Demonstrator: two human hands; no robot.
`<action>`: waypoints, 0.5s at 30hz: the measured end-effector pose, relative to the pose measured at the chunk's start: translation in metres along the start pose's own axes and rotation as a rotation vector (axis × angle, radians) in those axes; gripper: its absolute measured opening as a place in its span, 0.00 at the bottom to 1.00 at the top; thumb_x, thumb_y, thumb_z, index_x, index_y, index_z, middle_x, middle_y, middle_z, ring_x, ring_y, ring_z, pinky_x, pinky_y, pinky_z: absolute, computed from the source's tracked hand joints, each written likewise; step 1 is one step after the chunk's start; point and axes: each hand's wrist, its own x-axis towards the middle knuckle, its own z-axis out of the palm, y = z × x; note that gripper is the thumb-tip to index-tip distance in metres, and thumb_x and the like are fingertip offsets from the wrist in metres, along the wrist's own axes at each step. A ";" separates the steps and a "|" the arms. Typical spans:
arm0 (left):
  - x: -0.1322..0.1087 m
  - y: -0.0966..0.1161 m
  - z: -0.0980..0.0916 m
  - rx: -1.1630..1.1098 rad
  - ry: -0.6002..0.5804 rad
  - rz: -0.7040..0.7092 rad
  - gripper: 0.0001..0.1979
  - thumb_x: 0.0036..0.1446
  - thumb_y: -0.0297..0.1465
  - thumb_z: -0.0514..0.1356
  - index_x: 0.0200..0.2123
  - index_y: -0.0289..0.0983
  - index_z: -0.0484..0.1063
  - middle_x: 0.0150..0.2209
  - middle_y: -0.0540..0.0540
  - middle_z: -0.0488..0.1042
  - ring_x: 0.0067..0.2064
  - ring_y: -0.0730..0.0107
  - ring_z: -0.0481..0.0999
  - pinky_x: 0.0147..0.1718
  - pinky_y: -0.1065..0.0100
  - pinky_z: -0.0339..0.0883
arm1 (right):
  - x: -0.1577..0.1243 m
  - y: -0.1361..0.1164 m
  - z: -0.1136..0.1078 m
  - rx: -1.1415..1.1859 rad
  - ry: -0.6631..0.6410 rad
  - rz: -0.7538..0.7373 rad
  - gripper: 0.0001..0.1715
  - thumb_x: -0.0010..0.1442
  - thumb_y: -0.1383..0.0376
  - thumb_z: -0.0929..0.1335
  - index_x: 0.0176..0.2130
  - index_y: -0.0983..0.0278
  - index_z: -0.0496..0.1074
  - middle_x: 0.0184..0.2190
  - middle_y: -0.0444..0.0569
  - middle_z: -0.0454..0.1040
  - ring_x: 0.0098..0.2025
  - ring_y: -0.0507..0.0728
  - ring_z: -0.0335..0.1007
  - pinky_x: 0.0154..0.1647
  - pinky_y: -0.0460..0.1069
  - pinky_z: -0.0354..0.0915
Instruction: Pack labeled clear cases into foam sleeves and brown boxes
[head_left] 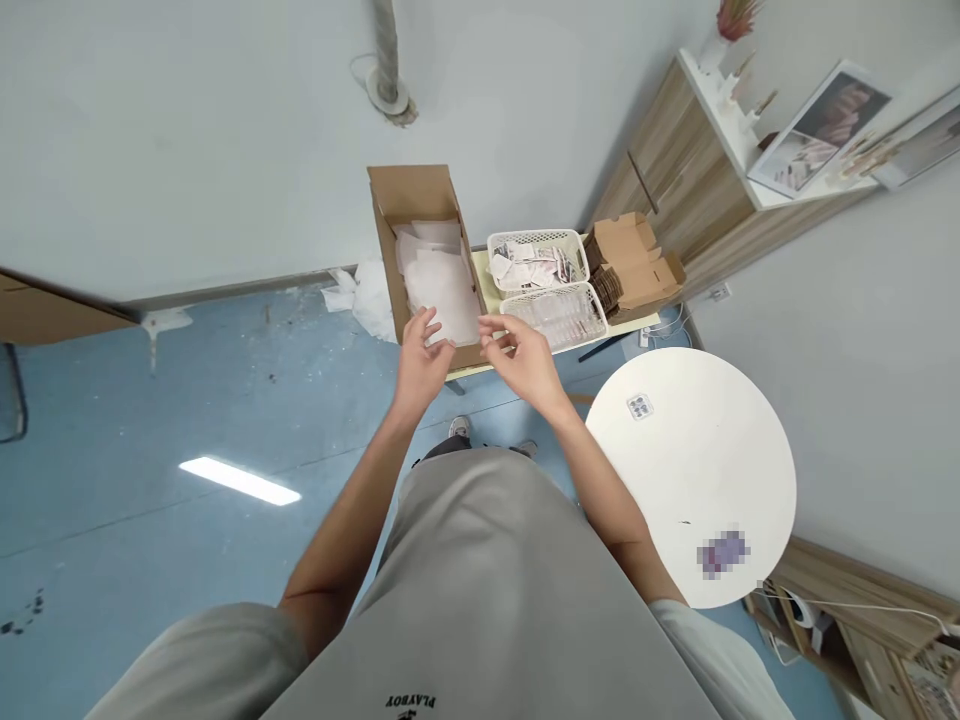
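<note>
My left hand [425,362] is over the near left corner of a tall cardboard box [411,185], fingers curved and apart, with nothing visible in it. My right hand [525,358] is at the box's near right edge. Its fingers are bent and spread, and I see nothing held there either. Inside the box lie thin white sheets or pouches [439,285], loosely stacked. Whether my fingertips touch the box rim cannot be made out.
Right of the box stand two white baskets, one with printed packets [532,265], one with clear plastic pieces [562,318]. Beyond them is an open cardboard carton [634,265] with brown pieces. A round white table [697,450] stands at right, a wooden cabinet [675,150] behind.
</note>
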 end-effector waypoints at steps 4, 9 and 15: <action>0.002 -0.008 -0.013 -0.082 -0.041 -0.053 0.41 0.60 0.39 0.74 0.75 0.51 0.66 0.83 0.38 0.50 0.80 0.38 0.63 0.73 0.42 0.67 | 0.046 -0.016 0.047 -0.246 -0.067 -0.018 0.20 0.76 0.64 0.67 0.62 0.60 0.79 0.58 0.51 0.84 0.47 0.56 0.84 0.60 0.52 0.75; -0.004 -0.007 -0.026 -0.117 -0.133 -0.070 0.44 0.62 0.35 0.71 0.79 0.51 0.61 0.85 0.41 0.47 0.83 0.42 0.55 0.76 0.46 0.64 | 0.109 -0.007 0.100 -0.525 -0.174 0.105 0.16 0.78 0.60 0.68 0.60 0.61 0.80 0.54 0.52 0.87 0.56 0.61 0.83 0.59 0.51 0.73; -0.012 -0.009 -0.038 -0.149 -0.201 -0.105 0.46 0.62 0.32 0.67 0.80 0.49 0.56 0.85 0.40 0.45 0.85 0.45 0.49 0.78 0.46 0.60 | 0.151 -0.004 0.137 -0.799 -0.261 0.248 0.15 0.79 0.60 0.68 0.50 0.68 0.82 0.51 0.62 0.86 0.55 0.61 0.83 0.53 0.50 0.71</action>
